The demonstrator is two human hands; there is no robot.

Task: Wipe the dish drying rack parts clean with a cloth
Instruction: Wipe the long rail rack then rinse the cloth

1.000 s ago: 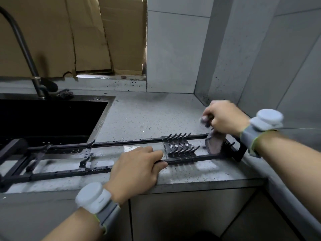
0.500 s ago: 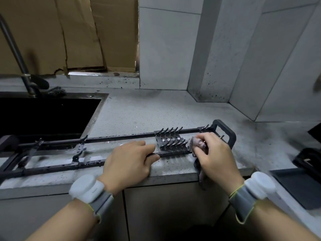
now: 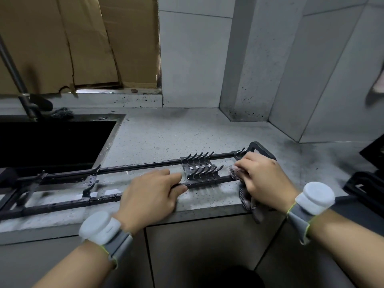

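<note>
Countertop edge (image 3: 207, 210): both hands grip rack (image 3: 145, 165).

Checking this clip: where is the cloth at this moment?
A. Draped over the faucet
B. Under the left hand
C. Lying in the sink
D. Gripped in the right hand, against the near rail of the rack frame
D. The right hand grips the mesh cloth against the near rail of the rack frame, beside the cluster of hooks, while the left hand steadies the same rail bare.
</note>
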